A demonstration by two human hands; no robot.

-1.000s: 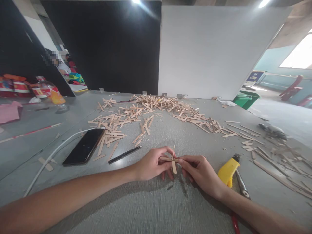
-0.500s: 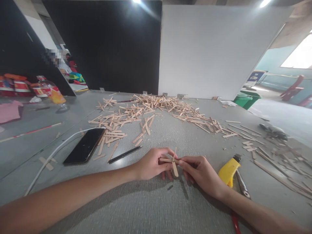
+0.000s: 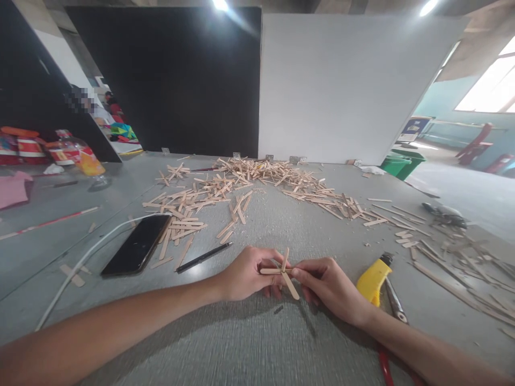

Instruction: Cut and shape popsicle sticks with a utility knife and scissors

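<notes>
Over the near middle of the table, both hands meet around a cross of wooden craft sticks point(image 3: 290, 286). My right hand point(image 3: 328, 284) pinches the right end of its sideways stick between thumb and fingertips. My left hand point(image 3: 249, 273) is closed around the left side, its index finger behind the upper arm of the cross; its exact contact is partly hidden. The other stick slants, one end up and the longer end down toward me. A small dark bit point(image 3: 279, 309) lies on the table below. Left of my left hand lies a black pencil point(image 3: 204, 257).
Loose craft sticks point(image 3: 257, 174) are heaped at the back. A phone point(image 3: 137, 245) with a white cable point(image 3: 76, 269) lies left. A yellow-handled tool point(image 3: 373, 281) and red-handled pliers point(image 3: 385, 364) lie by my right forearm. Black point(image 3: 169, 80) and white point(image 3: 346, 86) panels stand behind.
The stick cross has turned in my hands, so its slanting stick now shows more of its flat face and length. The whole view has shifted slightly.
</notes>
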